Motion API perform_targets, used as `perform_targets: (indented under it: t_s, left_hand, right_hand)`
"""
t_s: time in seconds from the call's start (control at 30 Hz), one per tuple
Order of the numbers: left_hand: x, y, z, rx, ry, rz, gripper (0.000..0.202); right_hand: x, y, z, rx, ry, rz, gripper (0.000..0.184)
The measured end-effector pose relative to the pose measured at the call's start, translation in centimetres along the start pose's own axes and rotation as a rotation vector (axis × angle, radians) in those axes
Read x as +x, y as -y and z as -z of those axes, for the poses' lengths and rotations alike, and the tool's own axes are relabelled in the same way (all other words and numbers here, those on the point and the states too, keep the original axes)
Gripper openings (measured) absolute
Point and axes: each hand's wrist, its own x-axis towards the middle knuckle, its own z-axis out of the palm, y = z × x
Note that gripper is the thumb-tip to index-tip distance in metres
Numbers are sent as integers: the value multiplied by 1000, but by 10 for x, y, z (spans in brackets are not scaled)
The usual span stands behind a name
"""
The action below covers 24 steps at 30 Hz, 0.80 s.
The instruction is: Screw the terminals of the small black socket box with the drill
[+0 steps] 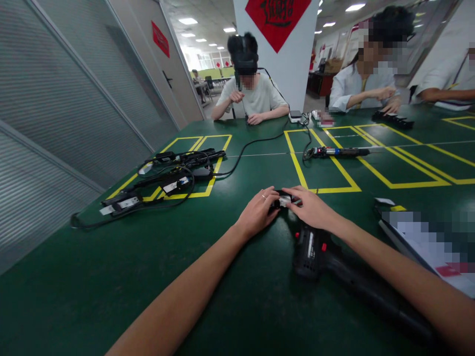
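Observation:
Both my hands meet over a small black part with a white label (284,200) on the green table (111,277). My left hand (257,213) has a ring on one finger and its fingers curl onto the part's left side. My right hand (310,207) pinches the part's right end with fingers and thumb. A black power tool (315,252) lies on the table just under my right forearm, untouched.
Black adapters and tangled cables (166,180) lie in the yellow-marked area at the left. A soldering-type tool (339,152) rests in a yellow box ahead. Papers (430,242) sit at the right. Three people sit across the table.

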Motion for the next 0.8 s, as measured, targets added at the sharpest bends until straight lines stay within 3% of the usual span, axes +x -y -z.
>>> perform_targets:
  t_s: [0.3,0.53,0.6,0.7,0.8]
  left_hand:
    - [0,-8,1,168,29,-40,29]
    - [-3,-18,10,116,-21,-33,30]
    - [-4,-24,18,21,-54,29,31]
    - [-5,-26,37,-200,-95,254,34]
    - [-12,-11,62,-468,-22,468,37]
  right_hand:
    - [0,-3,1,74,-3,-10,39]
    - [-2,-5,1,87,-6,-19,38]
    - [-2,-6,1,84,-5,-24,39]
    - [-3,-7,1,81,-3,-19,40]
    - [-3,-9,0,80,-3,-6,40]
